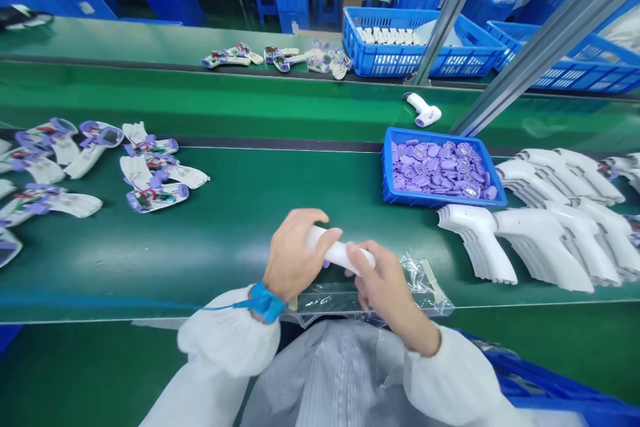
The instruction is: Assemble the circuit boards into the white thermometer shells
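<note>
A white plastic piece (344, 256) lies slantwise between both hands, its bare middle showing in the gap between them. The left hand (294, 255) is closed around its far-left end, thumb along the top; the right hand (383, 280) pinches the near-right end, with the thumb on top and the fingers mostly hidden beneath. A bit of purple shows just under the piece, beside the left thumb. Nearer the body than the grip is a clear plastic sheet (425, 283), partly under the right hand. Beyond the grip and to its right stands a blue tray (388, 177) of purple parts (440, 167); farther right are stacked white shells (543, 240). Well left of the grip lie opened shells (155, 180) with wires
</note>
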